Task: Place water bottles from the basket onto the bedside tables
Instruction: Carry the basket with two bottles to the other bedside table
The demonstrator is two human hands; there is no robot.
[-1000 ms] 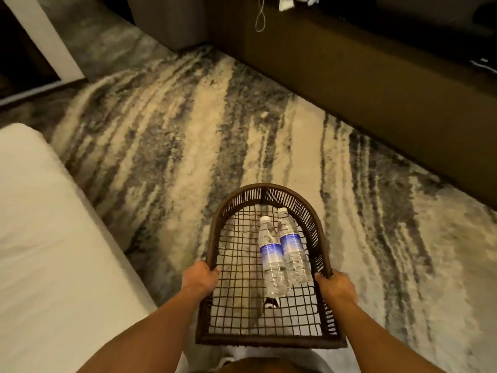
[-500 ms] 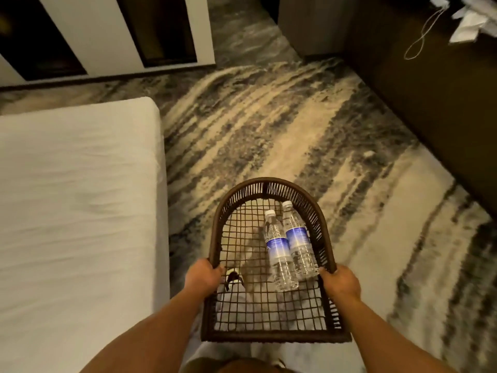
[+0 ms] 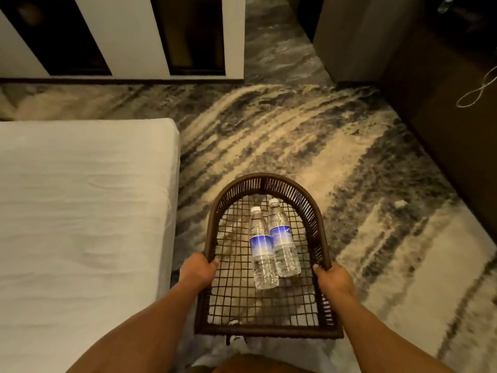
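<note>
I carry a dark brown wicker basket (image 3: 265,181) with an open grid bottom in front of me, above the carpet. My left hand (image 3: 197,269) grips its left rim and my right hand (image 3: 333,278) grips its right rim. Two clear water bottles with blue labels lie side by side in the basket, caps pointing away from me: the left bottle (image 3: 261,247) and the right bottle (image 3: 282,238). They touch each other. No bedside table shows in this view.
A bed with a white sheet (image 3: 80,224) fills the left side, its corner just left of the basket. Patterned grey and beige carpet (image 3: 282,135) lies ahead. Dark brown furniture (image 3: 443,117) runs along the right, with a white cord (image 3: 476,92) hanging on it. White-framed dark panels (image 3: 134,36) stand at the far wall.
The view has swung left: the bed and the white-framed wall have come further into sight, and the dark furniture has slid right. Both hands keep their hold on the basket.
</note>
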